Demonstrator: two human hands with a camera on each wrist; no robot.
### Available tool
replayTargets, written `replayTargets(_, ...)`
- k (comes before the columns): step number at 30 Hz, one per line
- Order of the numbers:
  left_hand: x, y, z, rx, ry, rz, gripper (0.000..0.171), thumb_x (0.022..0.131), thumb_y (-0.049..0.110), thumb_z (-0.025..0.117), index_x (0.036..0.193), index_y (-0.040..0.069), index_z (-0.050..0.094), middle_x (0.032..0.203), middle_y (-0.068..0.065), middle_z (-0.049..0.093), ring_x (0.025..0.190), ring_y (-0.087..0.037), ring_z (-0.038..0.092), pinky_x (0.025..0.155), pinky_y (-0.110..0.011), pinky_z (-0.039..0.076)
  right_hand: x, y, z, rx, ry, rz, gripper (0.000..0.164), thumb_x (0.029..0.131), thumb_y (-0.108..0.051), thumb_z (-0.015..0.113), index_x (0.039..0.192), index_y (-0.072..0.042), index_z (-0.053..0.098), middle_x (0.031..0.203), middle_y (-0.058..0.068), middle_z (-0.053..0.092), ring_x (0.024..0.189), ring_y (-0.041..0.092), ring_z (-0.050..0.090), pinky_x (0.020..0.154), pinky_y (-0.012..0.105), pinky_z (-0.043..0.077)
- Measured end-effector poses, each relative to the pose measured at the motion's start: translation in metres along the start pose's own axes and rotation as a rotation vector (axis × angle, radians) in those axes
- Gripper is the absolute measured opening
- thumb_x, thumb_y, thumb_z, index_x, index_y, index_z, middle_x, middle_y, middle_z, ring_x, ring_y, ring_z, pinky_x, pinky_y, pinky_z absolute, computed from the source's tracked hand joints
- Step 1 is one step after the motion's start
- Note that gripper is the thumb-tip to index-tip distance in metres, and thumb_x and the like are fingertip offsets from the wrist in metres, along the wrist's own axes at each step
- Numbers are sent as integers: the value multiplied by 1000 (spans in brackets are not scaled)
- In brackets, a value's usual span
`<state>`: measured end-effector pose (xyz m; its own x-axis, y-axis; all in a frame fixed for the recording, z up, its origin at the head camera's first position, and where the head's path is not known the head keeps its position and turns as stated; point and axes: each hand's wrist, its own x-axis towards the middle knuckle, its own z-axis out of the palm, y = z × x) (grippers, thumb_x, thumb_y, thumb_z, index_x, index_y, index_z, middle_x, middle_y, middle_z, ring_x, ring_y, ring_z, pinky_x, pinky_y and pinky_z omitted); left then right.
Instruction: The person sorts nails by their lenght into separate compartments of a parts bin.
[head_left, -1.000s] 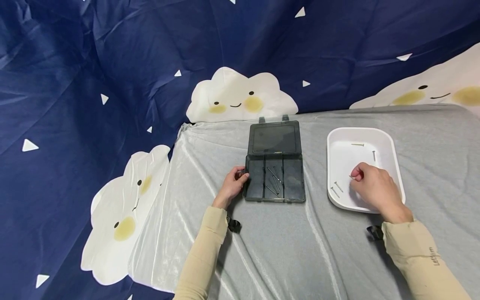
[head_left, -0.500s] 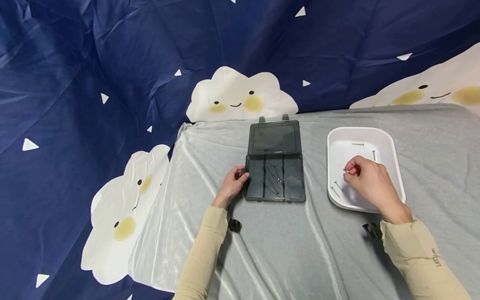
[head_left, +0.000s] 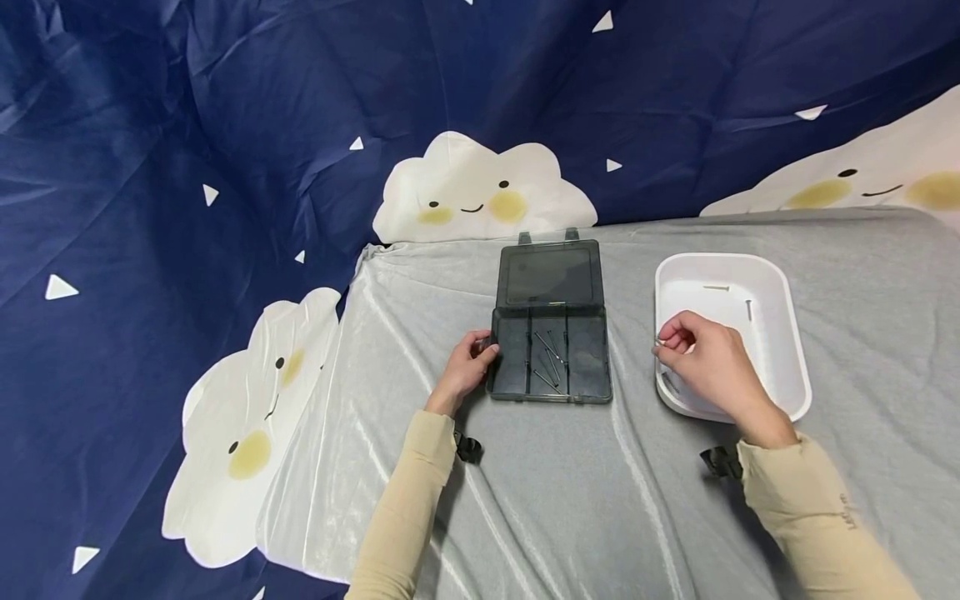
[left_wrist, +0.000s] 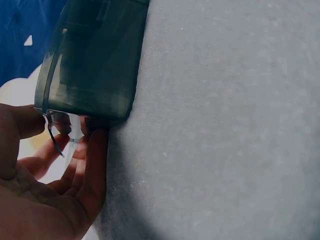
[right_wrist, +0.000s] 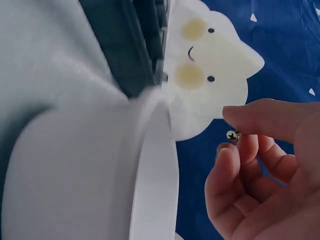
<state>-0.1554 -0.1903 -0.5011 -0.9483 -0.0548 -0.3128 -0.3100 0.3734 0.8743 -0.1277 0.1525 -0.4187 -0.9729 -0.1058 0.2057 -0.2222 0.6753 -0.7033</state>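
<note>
Head view: at left of the frame hangs a blue curtain (head_left: 112, 250) printed with white clouds (head_left: 202, 467). Near the centre, the left hand (head_left: 463, 368) holds the left edge of the box (head_left: 512, 354), thumb and fingers bent against its side. The box lies flat on the grey cloth (head_left: 570, 500), its dark lid (head_left: 551, 273) swung back toward the top of the frame. In its middle compartment a few screws (head_left: 545, 342) lie loosely crossed.

Right of centre, well apart from the left hand, the right hand (head_left: 708, 362) pinches one held screw (right_wrist: 232, 136) between thumb and fingertip; the right wrist view shows its cross-slotted head. This hand has just shifted left, from over the middle of the white tray (head_left: 720, 257) to its left rim, while the left hand and the box have stayed put. The held screw thus seems fully lifted from the tray floor, its picking-up done. At least three more screws remain in the tray: two at its upper right, one at its lower left; the hand may hide another.
</note>
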Motion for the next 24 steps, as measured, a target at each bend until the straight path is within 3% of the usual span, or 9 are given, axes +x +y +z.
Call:
replayTargets(7,0,-1,-1,-4,1,0,37,96,20,60,132,11,55,111,-13,61,84,-13,54,64,-23,43,-2,-13,14,72,-31,-32,13,77,-4,74,80,-9,63,71,3,63,62,-4,49,60,11,37)
replayTargets(24,0,0,0,-16,1,4,38,96,19,60,132,9,54,114,-15,61,89,-15,56,67,-23,44,-8,-20,44,94,-125,-62,12,76,-1,72,78,-8,63,68,0,62,61,1,51,59,18,42)
